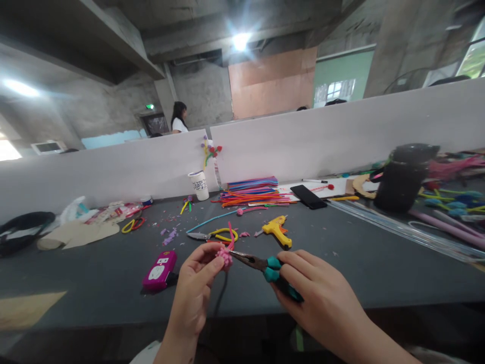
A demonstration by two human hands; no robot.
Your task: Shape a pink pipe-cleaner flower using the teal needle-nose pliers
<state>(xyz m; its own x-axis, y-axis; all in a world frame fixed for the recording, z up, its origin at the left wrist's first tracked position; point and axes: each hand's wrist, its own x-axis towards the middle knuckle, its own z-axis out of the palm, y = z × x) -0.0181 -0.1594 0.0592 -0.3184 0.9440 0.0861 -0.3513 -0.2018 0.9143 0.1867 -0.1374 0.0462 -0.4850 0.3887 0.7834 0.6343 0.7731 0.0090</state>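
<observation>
Between the thumb and fingers of my left hand (197, 285) is a pink pipe-cleaner flower (225, 257), its pink stem (230, 233) sticking up. My right hand (312, 290) is wrapped round the teal handles of long-nose pliers (254, 261). The tips of the pliers touch the flower near its stem; whether they clamp it I cannot tell. Just beyond my hands lie yellow-handled scissors (222, 235) and a yellow glue gun (278, 230). A magenta box-shaped device (160, 270) rests left of my left hand.
Bundled pipe cleaners (250, 192), a paper cup (198, 185) and a black phone (308, 196) line the back of the table. At right stands a black jug (403, 177) beside long clear strips (397, 227). Paper scraps (81, 230) and small scissors (133, 225) lie left.
</observation>
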